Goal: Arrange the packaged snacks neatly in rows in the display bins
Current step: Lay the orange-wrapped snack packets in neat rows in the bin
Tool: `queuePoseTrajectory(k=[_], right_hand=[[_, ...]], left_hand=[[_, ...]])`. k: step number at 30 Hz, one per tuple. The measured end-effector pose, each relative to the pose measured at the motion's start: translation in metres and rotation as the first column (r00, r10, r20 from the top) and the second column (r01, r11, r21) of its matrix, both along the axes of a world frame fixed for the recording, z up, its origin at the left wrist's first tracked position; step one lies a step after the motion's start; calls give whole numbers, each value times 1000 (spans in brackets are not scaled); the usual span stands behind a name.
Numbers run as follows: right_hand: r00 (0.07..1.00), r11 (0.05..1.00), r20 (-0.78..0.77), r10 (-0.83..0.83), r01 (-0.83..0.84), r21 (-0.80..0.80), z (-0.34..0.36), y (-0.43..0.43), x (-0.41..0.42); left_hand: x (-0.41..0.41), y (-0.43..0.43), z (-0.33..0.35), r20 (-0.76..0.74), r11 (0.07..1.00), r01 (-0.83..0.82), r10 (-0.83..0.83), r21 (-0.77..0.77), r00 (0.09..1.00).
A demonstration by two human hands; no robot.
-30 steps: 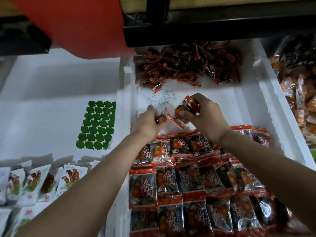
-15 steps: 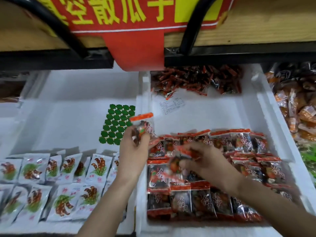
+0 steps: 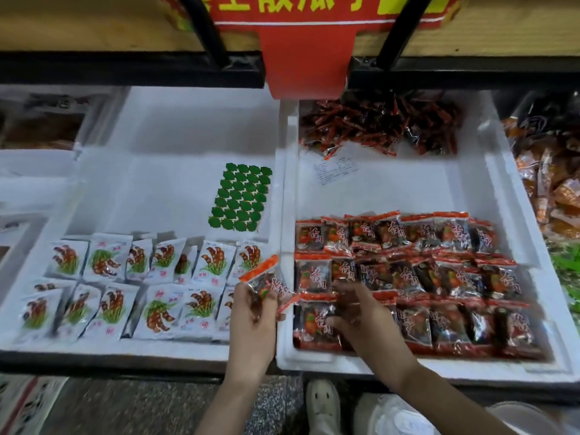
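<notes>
While standing right at the front edge of the bins, with pale shoes (image 3: 323, 403) poking out underneath, the person has both hands low over the front. Left hand (image 3: 254, 315) is above the front right corner of the left bin (image 3: 94, 351), just beside the wall it shares with the right bin (image 3: 455, 370). Its fingers and thumb are curled round one red packet (image 3: 266, 282), tilted with the red seal strip pointing up and left. Right hand (image 3: 361, 318) is over the front left corner of the right bin, down on the nearest row, but it's smeared with blur so I can't tell if the fingers are pinching something or just lying on the wrappers. Under and past it sit the red rows (image 3: 423, 277), three of them across the bin's front half, reaching nearly to the right wall. Next door the white packets (image 3: 125, 277) make two rows along the left bin's front edge, and a green sticker sheet (image 3: 241, 197) lies flat further back near the shared wall. Middle of the right bin has a paper slip (image 3: 334, 167), then a loose heap (image 3: 376, 124) of red-and-dark packets piled against the far wall. Orange bags (image 3: 558, 189) off the right side, and a red sign (image 3: 303, 58) hangs over the far edge between the bins
</notes>
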State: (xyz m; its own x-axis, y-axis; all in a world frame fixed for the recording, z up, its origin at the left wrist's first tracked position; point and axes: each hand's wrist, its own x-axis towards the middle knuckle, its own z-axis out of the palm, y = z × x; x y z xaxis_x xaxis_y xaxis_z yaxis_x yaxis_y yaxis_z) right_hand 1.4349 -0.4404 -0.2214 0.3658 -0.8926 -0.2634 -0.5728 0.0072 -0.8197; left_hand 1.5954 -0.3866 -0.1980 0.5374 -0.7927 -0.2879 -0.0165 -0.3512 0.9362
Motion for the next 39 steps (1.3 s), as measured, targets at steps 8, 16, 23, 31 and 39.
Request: queuePoseTrajectory(k=[8,16,23,31,39], right_hand=[[988,986,29,-153,151,67,-6,8,4],[994,995,-51,-98,96,-38,-8,9,10],[991,991,-29,-130,130,-17,-11,14,12],[990,953,-126,-55,15,-302,-4,0,10],[980,988,-191,-63,34,-154,1,-45,23]], left_hand=[[-8,13,-9,-67,1000,-12,12,-5,998],[-11,15,-7,-33,999,13,-15,-47,999],[-15,16,-6,-11,999,39,-39,-30,999],[-23,13,-5,-12,994,100,-101,-38,995],[-25,12,-6,-30,994,104,-106,-44,994]])
